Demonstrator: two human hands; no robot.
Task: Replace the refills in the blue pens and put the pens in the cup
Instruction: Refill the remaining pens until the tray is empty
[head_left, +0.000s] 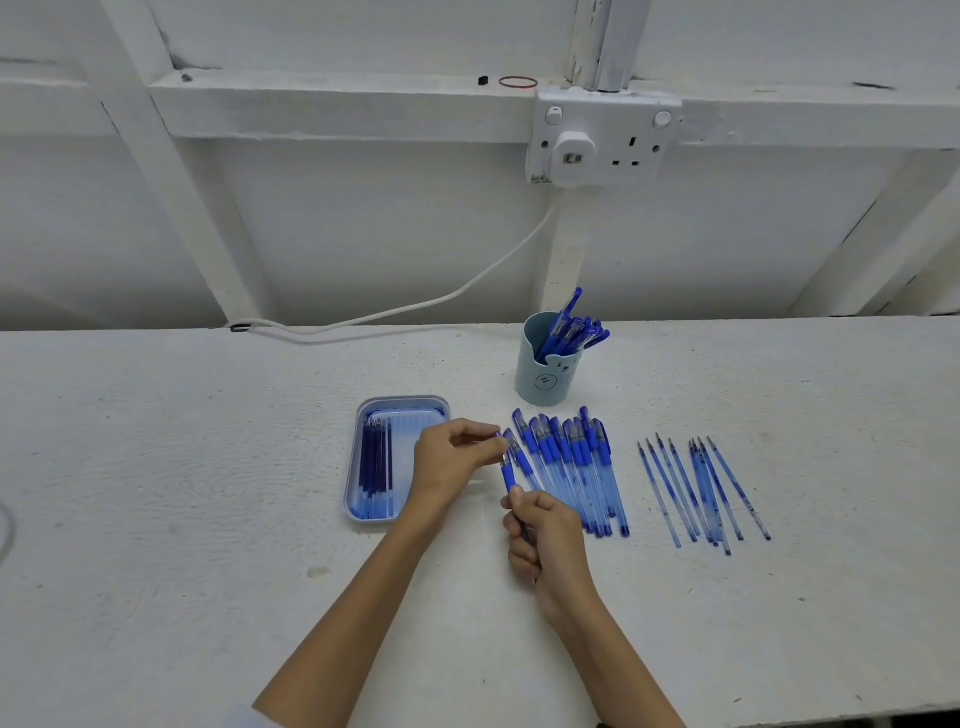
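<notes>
The right hand (551, 538) curls around a blue pen (508, 474) and hides its lower barrel, so only the grip end rises past the thumb. The left hand (451, 458), wrist bent inward, pinches the pen's upper tip, which is blurred. Just beyond are a row of pens (570, 463) and a refill tray (401, 400). The cup (540, 385) stands farther back.

Your left hand (452, 457) and your right hand (550, 540) are both bare. Your left forearm (353, 623) is uncovered from the wrist down to the lower frame edge, and your right forearm (623, 654) is likewise. One garment trace is on record: a pale, whitish-blue sleeve edge (240, 718) beside your left arm at the very bottom. Too little of it shows to establish its cut or fabric. A dark sliver (607, 725) beside your right arm at the bottom edge cannot be identified.
</notes>
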